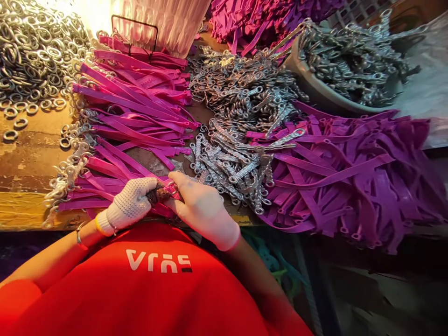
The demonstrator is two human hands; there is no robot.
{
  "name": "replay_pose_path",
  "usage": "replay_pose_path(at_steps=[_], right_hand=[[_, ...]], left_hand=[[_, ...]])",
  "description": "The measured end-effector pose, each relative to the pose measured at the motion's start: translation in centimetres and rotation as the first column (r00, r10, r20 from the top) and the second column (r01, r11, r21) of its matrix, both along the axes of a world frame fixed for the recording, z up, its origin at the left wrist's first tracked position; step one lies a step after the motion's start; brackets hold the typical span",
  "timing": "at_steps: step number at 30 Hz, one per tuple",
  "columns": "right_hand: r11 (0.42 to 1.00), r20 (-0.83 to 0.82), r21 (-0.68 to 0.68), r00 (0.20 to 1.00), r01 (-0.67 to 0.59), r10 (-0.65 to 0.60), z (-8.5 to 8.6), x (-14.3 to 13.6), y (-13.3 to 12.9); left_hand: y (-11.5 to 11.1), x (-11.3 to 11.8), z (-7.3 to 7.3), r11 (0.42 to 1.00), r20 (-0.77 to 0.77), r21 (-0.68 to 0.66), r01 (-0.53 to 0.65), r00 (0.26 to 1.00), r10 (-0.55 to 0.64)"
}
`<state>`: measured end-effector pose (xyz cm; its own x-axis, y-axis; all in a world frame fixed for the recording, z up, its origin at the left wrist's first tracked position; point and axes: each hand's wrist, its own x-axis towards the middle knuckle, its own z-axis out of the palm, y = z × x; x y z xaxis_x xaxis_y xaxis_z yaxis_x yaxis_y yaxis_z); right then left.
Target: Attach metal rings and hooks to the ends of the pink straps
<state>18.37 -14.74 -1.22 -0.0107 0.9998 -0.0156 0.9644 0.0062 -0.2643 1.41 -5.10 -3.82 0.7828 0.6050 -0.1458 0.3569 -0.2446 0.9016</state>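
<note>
Both my hands meet at the table's front edge, just above my red shirt. My left hand [131, 200], in a white dotted glove with dark fingertips, is closed on a pink strap [160, 181]. Closed at the strap's end is my right hand [201, 205], in a thin white glove; a small metal ring or link [171, 187] shows between the two hands. The right fingertips partly hide it. Left of my hands lie pink straps [136, 121] in a row, with metal pieces [72, 175] at their left ends. Twisted metal links [233, 163] are heaped close to my right hand.
Loose metal rings [38, 51] cover the table's far left. A tub [331, 91] full of metal links stands at back right. Purple straps [353, 172] pile up at right, some over the edge. At the back are a clear plastic container [157, 28] and more straps [245, 21].
</note>
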Motion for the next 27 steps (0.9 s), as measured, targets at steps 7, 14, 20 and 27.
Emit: replay_pose_path(at_steps=[7, 14, 20, 27], right_hand=[[0.996, 0.110, -0.032, 0.990, -0.087, 0.090, -1.8, -0.2, -0.1], [0.976, 0.156, -0.115, 0.967, -0.186, 0.203, -1.7, -0.6, -0.6], [0.985, -0.117, -0.122, 0.987, -0.125, 0.111, 0.8, 2.3, -0.9], [0.922, 0.077, 0.138, 0.924, 0.362, -0.374, -2.1, 9.8, 1.7]], left_hand=[[-1.1, -0.2, -0.8, 0.980, -0.092, 0.198, -0.001, 0.996, 0.020], [-0.4, -0.3, -1.0, 0.978, -0.090, 0.170, 0.119, 0.990, -0.104], [0.8, -0.4, 0.3, 0.950, 0.108, -0.313, -0.003, 0.993, 0.038], [1.3, 0.3, 1.4, 0.519, 0.042, -0.822, -0.235, 0.883, 0.467]])
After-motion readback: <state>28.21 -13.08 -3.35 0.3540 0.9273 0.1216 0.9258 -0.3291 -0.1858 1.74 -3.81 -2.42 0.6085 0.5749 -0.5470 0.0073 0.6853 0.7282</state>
